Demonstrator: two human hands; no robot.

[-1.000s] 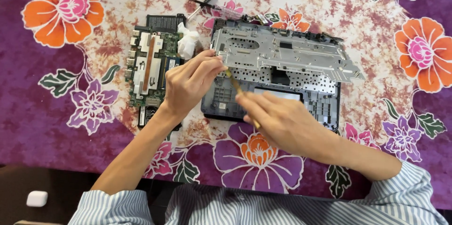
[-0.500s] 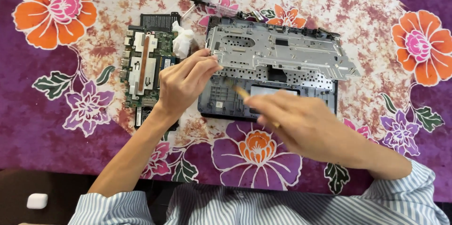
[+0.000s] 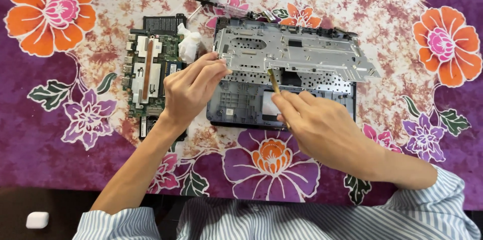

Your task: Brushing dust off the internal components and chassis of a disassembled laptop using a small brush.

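A dismantled laptop base (image 3: pixel 236 104) lies on a floral cloth. A silver metal plate (image 3: pixel 297 54) is tilted up over its keyboard side. My left hand (image 3: pixel 193 89) pinches the plate's lower left corner and holds it raised. My right hand (image 3: pixel 322 129) grips a thin wooden-handled brush (image 3: pixel 274 84) whose tip points under the plate's front edge, over the keyboard back (image 3: pixel 322 81).
A green circuit board (image 3: pixel 148 76) with a copper heat pipe lies left of the laptop, with a crumpled white tissue (image 3: pixel 190 45) beside it. A screwdriver (image 3: pixel 211 3) lies at the back. A small white case (image 3: pixel 37 219) sits at the lower left, off the cloth.
My right hand has shifted right with the brush, its tip now further along under the plate's edge. My left hand keeps its hold on the plate's corner.
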